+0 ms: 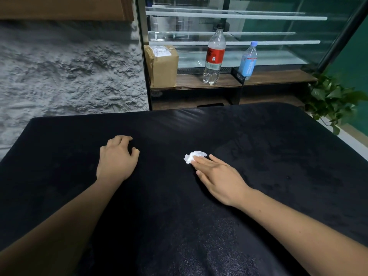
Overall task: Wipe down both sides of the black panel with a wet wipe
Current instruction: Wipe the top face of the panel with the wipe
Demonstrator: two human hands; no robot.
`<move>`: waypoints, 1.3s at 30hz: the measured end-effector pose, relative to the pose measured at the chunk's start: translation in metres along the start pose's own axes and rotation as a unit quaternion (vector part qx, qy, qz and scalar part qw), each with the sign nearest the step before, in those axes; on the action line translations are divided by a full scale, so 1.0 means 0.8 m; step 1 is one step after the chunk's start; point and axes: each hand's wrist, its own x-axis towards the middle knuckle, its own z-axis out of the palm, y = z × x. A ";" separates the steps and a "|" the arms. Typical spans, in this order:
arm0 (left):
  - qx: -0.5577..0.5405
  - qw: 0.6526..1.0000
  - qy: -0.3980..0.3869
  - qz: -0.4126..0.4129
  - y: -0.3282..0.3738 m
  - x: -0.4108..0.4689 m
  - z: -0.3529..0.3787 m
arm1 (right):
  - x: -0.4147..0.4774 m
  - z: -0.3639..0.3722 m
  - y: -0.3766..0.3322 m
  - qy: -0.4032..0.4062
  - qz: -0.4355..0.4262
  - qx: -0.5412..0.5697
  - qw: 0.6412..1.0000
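A large black panel [258, 156] lies flat and fills most of the view, with damp streaks on its right half. A crumpled white wet wipe [194, 156] sits near the middle of the panel. My right hand [217, 176] presses on the wipe with straight fingers, the fingertips covering its near edge. My left hand [117, 158] rests on the panel to the left, fingers loosely curled, holding nothing.
Behind the panel stands a glass display case with a wooden ledge [278, 76]. On it are a cardboard parcel [162, 65], a red-labelled bottle [214, 54] and a blue-labelled bottle [249, 60]. A green plant [330, 96] is at the right; a rough grey wall [69, 66] at the left.
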 end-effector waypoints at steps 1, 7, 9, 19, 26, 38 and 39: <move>0.002 1.000 -0.001 0.000 0.000 0.000 0.000 | -0.001 -0.003 0.007 0.002 0.010 -0.001 1.000; 0.004 1.000 -0.002 0.000 -0.001 0.000 -0.001 | -0.015 -0.026 0.060 0.008 0.080 0.002 0.997; 0.004 1.000 -0.003 -0.001 0.000 0.000 -0.001 | -0.019 -0.032 0.078 0.007 0.103 0.000 0.995; 0.003 1.000 -0.009 -0.002 0.001 -0.001 -0.003 | -0.028 -0.023 0.095 0.076 0.151 -0.009 0.985; 0.005 1.000 -0.012 -0.003 0.001 0.001 -0.003 | -0.030 -0.012 0.057 0.051 0.073 -0.001 0.996; 0.009 1.000 -0.016 -0.004 0.004 -0.001 -0.005 | -0.058 0.011 -0.034 -0.008 0.002 0.025 1.000; 0.010 1.000 -0.017 -0.004 0.004 -0.001 -0.005 | -0.059 0.011 -0.036 -0.010 0.003 0.027 1.000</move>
